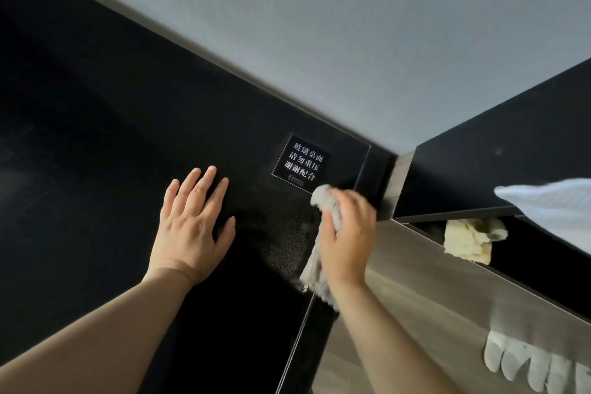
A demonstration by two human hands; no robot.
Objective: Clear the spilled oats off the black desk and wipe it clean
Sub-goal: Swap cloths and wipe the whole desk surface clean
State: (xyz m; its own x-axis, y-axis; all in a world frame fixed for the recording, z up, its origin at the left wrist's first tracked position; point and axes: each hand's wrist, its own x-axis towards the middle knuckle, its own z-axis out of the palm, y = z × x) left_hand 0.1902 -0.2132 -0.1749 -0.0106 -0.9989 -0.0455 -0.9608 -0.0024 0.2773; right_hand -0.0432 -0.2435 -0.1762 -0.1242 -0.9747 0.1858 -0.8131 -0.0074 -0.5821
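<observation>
Gripping a crumpled grey cloth (322, 198), the right hand (348, 233) pressed it onto the glossy black desk top (96, 137) at about five o'clock from the picture's middle. Its fingers were curled round the wad. A frayed tail of the fabric trailed back toward six o'clock, past the wrist and over the desk's edge.

At nine o'clock of that hand, the left hand (192, 227) lay palm down on the same surface, fingers straight and slightly spread, grasping nothing.

Between the two hands the desk bore a dull speckled patch (281, 233); whether it was oat grains or only smear could not be told.

A small black square sign (302, 163) with white characters sat on the desk at twelve o'clock of the cloth, its near corner just beside the wad. A grey wall (351, 25) rose behind.

At three o'clock of the right hand, beyond a brown wood-grain ledge (415, 281), a pale yellow crumpled rag (470, 240) lay in a dark recess. White fabric (550, 205) reached in from the edge above it, and a white glove (527, 365) lay on the ledge at four o'clock.
</observation>
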